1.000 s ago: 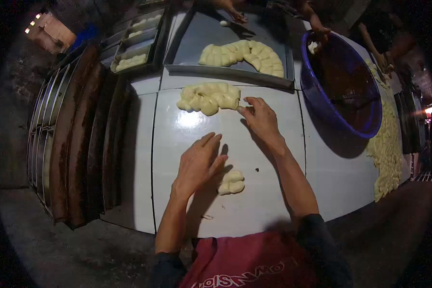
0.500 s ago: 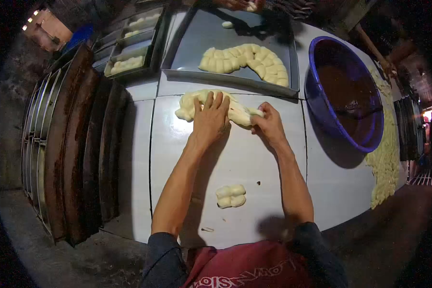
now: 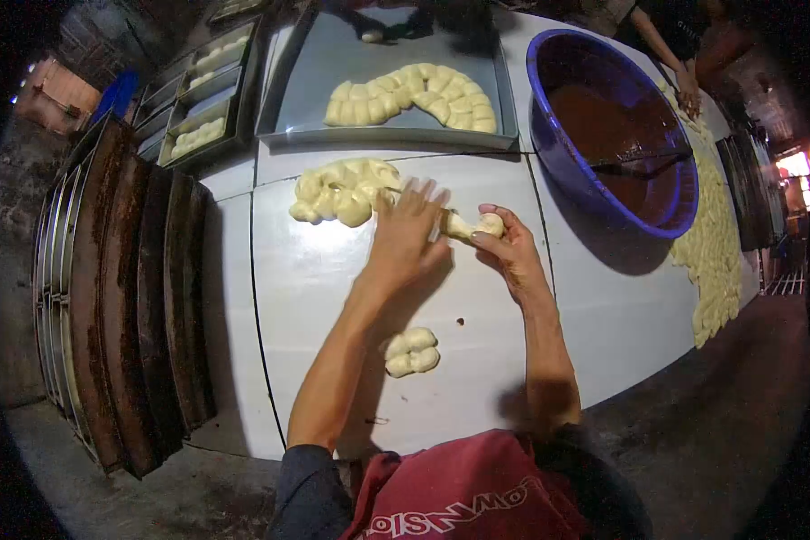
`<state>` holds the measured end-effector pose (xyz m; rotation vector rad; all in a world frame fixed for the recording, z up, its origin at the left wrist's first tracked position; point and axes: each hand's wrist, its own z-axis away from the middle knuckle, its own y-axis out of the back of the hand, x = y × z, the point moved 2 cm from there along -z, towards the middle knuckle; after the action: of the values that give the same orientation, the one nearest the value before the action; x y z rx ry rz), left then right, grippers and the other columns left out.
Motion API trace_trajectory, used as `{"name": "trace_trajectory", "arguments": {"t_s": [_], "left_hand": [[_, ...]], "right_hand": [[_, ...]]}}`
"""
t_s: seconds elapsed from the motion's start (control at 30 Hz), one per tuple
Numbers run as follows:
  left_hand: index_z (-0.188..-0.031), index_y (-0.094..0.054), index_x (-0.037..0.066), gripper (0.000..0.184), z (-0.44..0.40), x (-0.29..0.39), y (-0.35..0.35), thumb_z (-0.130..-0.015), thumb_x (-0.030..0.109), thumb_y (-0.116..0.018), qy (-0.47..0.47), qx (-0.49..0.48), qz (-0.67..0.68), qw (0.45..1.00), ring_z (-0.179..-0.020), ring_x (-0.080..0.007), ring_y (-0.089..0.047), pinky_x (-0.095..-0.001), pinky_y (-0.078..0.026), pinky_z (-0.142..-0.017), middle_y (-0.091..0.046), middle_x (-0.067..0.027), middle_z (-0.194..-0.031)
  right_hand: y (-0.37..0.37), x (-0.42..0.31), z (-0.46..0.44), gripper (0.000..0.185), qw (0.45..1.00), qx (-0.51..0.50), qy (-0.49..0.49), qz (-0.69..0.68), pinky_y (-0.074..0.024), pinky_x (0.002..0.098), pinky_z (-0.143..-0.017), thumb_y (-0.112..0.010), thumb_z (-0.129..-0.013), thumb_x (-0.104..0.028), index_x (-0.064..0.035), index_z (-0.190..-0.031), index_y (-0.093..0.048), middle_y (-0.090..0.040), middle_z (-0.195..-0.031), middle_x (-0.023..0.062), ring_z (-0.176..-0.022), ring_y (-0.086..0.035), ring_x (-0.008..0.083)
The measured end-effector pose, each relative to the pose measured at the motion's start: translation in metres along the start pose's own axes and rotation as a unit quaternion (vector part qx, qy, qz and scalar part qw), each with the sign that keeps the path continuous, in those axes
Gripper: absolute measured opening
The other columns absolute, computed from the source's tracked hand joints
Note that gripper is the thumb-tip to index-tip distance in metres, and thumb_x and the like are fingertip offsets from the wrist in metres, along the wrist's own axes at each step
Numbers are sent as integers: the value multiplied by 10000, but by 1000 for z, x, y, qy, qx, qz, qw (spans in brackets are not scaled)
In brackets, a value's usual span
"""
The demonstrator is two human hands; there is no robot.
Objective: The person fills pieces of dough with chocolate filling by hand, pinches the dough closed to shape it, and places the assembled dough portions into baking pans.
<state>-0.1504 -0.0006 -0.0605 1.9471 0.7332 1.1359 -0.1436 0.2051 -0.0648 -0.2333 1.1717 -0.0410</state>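
My right hand (image 3: 515,256) is closed around a pale piece of dough (image 3: 490,225), with thumb and fingers pinching its rounded end. The narrower end of that piece points left toward my left hand (image 3: 407,236). My left hand has its fingers stretched out and slightly blurred, just right of a larger lump of dough (image 3: 346,191); whether its fingertips touch the lump I cannot tell. Nearer to me on the white tabletop (image 3: 333,279) lies a small cluster of dough balls (image 3: 411,351).
Beyond my hands stands a metal tray (image 3: 387,138) with a curved band of dough pieces (image 3: 414,94). On the right is a blue tub (image 3: 549,117) of brown contents, with flattened dough (image 3: 711,261) beside it. Partitioned pans (image 3: 198,103) and stacked pans (image 3: 108,297) stand left. Another person's hand (image 3: 687,90) is at upper right.
My right hand has drawn a piece of dough away from the larger lump, which now lies apart to the left. My left hand has come off the top of the lump. The view has shifted.
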Motion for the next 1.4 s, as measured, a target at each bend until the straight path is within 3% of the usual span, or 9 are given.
{"name": "trace_trajectory", "arguments": {"t_s": [0.17, 0.3, 0.57, 0.6, 0.77, 0.9, 1.03, 1.27, 1.4], "left_hand": [[-1164, -675, 117, 312, -16, 23, -19, -857, 174, -657, -36, -107, -2, 994, -1195, -255, -593, -608, -273, -1155, -678, -44, -1194], [-1067, -665, 93, 223, -14, 40, -10, -846, 76, -634, -23, -95, 0, 995, -1158, -221, -598, -606, -299, -1134, -681, -22, -1102], [-1456, -479, 103, 610, 3, 40, -10, -910, 303, -659, 17, -99, 97, 990, -1496, -418, -208, -629, -71, -1184, -311, -226, -1581], [-1432, -499, 86, 621, 8, 47, -9, -898, 339, -688, 16, -70, 123, 990, -1455, -391, -321, -634, -43, -1184, -398, -228, -1527], [-1235, -662, 30, 412, 28, 82, 17, -909, 278, -705, 228, -191, 399, 867, -1061, -231, -658, -421, -458, -1005, -677, -153, -1203], [-1260, -642, -6, 439, 44, 87, 35, -928, 276, -695, 263, -196, 375, 867, -1109, -246, -643, -350, -493, -942, -663, -186, -1232], [-1501, -359, -22, 692, 59, 102, 33, -968, 320, -639, 178, -6, 359, 916, -1384, -307, -450, -413, -387, -1107, -495, -230, -1460], [-1501, -364, -16, 840, 55, 141, 1, -905, 476, -693, -52, 246, 394, 884, -1155, -290, -649, -369, -541, -926, -627, -236, -1295], [-1580, -92, 47, 1113, 72, 155, -4, -813, 413, -812, 96, 178, 552, 809, -1213, -293, -592, -366, -535, -951, -495, -302, -1402]], "right_hand": [[2, 17, -11, 213, 978, 77, 92, 173, -473, 222, -595, -749, -794, -84, -57, -958, -615, -592, -792, -11, -700, -567, 75], [9, -9, 14, 208, 999, -36, -22, -24, -430, 222, -520, -739, -769, -61, -99, -904, -585, -582, -758, -5, -610, -539, 82], [21, -34, 66, 446, 987, -25, 1, -160, -601, 295, -835, -604, -905, -67, -27, -1339, -510, -650, -1187, 179, -957, -705, 199], [22, -31, 68, 409, 992, -24, -17, -120, -571, 341, -957, -612, -921, -68, -13, -1316, -518, -627, -1195, 115, -1102, -648, 191], [10, -6, 79, 294, 997, -42, -5, -67, -608, 243, -656, -646, -945, -112, -6, -1203, -554, -695, -1000, 76, -777, -692, 126], [-2, -6, 92, 232, 997, 40, 37, 49, -471, 186, -508, -731, -895, -117, -34, -1078, -616, -665, -893, 28, -613, -576, 68], [-8, -5, 99, 234, 980, 55, 182, 60, -492, 196, -614, -755, -873, -103, -31, -1041, -609, -617, -1030, 40, -737, -567, 70], [-47, -25, 132, 263, 951, -42, 100, -289, -541, 264, -825, -665, -955, -123, -21, -1172, -556, -642, -1021, 61, -937, -633, 108], [-44, -29, 137, 227, 958, -55, 62, -274, -540, 268, -786, -620, -1001, -214, -33, -1127, -565, -646, -992, 52, -875, -635, 103]]}}
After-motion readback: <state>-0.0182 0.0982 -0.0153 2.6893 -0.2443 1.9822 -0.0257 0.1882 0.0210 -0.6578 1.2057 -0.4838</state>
